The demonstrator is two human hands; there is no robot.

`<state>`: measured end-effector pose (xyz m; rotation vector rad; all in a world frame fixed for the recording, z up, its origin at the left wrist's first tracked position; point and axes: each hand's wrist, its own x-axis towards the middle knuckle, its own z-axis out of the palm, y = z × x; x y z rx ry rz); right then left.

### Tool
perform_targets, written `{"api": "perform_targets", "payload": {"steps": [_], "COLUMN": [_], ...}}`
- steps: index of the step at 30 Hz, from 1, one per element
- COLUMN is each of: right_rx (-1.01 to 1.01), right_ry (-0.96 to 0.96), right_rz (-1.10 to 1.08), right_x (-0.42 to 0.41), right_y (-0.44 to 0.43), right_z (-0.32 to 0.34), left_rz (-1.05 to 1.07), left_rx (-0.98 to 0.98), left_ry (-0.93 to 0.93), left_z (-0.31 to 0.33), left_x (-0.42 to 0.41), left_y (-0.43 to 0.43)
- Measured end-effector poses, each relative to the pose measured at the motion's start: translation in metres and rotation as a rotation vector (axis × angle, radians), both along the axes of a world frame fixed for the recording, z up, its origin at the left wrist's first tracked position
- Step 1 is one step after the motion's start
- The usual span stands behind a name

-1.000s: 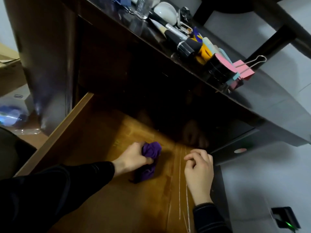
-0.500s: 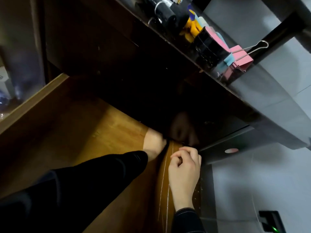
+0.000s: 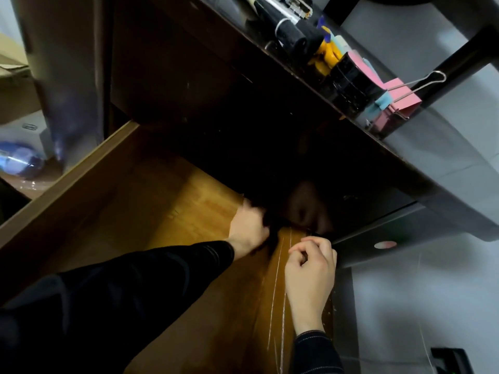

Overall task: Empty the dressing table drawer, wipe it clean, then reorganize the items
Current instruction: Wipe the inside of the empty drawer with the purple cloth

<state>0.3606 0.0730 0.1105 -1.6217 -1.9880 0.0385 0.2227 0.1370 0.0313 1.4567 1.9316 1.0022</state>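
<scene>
At the upper left edge of the frame a brown cardboard box [image 3: 12, 85] sits with a flap folded across its top. Below it is a white box [image 3: 28, 128] with a small dark mark on its upper face, and just under that lies a blurred blue rounded object [image 3: 20, 160]; what it is cannot be told. Grey tiled floor [image 3: 437, 298] fills the right side, with a thin pale wire [image 3: 422, 306] running down across it. In the lower right corner lies a black device [image 3: 449, 360] showing a green light at the frame's bottom edge. A dark slanted post [image 3: 464, 51] crosses the upper right corner.
</scene>
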Motion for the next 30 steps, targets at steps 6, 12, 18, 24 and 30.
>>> {"api": "perform_targets", "payload": {"steps": [6,12,18,24,30], "right_rx": [-0.007,-0.002,-0.02,-0.002,-0.002], "right_ry": [0.011,0.028,0.024,0.022,0.064], "right_rz": [-0.012,-0.007,-0.009,-0.007,-0.018], "right_x": [0.002,0.002,0.002,0.002,0.002], "right_y": [0.002,0.001,0.002,0.001,0.001], "right_z": [0.0,0.0,0.0,0.0,-0.002], "left_rz": [-0.217,-0.31,0.006,-0.224,-0.015], "left_rx": [0.147,0.123,0.139,0.118,0.139], "left_ry": [-0.259,0.272,-0.491,-0.374,-0.772], "left_z": [0.007,-0.004,0.026,0.004,0.021], "left_x": [0.022,0.003,0.03,0.006,0.023], "left_y": [-0.009,-0.007,0.001,-0.006,-0.002]}}
